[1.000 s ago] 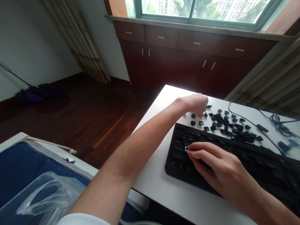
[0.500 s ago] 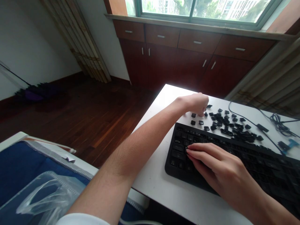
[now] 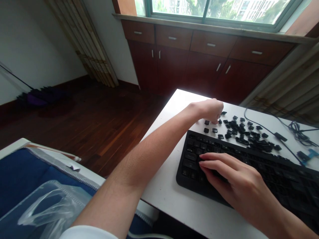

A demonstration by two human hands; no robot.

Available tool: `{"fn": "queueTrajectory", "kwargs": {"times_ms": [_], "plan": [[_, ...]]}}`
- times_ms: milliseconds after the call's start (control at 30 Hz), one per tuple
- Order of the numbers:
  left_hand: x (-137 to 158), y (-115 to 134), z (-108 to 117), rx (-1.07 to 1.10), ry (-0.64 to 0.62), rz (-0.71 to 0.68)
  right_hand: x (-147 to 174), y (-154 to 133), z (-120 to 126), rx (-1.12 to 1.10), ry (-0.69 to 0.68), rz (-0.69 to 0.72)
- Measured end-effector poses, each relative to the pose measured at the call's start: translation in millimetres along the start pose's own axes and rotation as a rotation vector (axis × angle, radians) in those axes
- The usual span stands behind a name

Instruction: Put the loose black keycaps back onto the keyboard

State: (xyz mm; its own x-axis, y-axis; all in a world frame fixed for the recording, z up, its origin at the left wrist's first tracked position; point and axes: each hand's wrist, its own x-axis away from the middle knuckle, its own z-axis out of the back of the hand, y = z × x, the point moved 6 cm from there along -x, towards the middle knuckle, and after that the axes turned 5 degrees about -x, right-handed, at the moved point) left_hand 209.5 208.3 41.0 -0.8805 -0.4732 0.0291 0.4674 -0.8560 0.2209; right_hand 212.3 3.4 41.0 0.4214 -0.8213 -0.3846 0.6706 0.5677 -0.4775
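Note:
A black keyboard lies on the white table, with some of its key positions showing no caps. My right hand rests over its left end, fingers drawn together and tips touching the key area; any small piece between them is hidden. Past the keyboard's far edge, my left hand is curled downward on the table among loose black keycaps. Its fingertips are mostly out of sight behind the hand, so what they hold cannot be made out. A denser pile of keycaps sits to the right of it.
A coiled black cable and a blue-ended piece lie at the table's right. At lower left, a clear plastic bag rests on blue fabric. Wooden cabinets stand beneath the window, beyond the table.
Both hands keep nearly the same places and poses. The whole view has shifted slightly, and the keycaps and keyboard show no clear movement of their own.

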Motion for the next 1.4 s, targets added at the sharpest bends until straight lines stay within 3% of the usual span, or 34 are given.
{"fn": "queueTrajectory", "kwargs": {"times_ms": [133,333,767,900,1067,1267,1400], "plan": [[-0.1,0.1,0.2,0.008,-0.002,-0.007,-0.3,3.0,6.5,0.026,0.076,0.002],[0.9,0.9,1.3,0.013,-0.002,-0.006,-3.6,-0.6,2.1,-0.002,-0.013,0.060],[0.1,-0.8,1.0,0.010,0.004,0.014,-5.5,-0.9,1.4,0.008,-0.057,0.079],[-0.5,-0.8,0.0,0.036,-0.002,0.007,-3.6,3.0,5.4,-0.012,-0.071,-0.008],[-0.7,-1.4,0.3,0.063,0.002,0.007,-24.0,9.2,18.5,-0.030,0.058,-0.126],[-0.8,-12.5,-3.6,0.138,-0.003,-0.019,-74.3,15.9,-13.1,0.211,-0.041,-0.136],[-2.0,-24.4,-8.3,0.187,0.002,-0.042,-85.4,18.6,-34.2,0.388,-0.076,-0.123]]}}
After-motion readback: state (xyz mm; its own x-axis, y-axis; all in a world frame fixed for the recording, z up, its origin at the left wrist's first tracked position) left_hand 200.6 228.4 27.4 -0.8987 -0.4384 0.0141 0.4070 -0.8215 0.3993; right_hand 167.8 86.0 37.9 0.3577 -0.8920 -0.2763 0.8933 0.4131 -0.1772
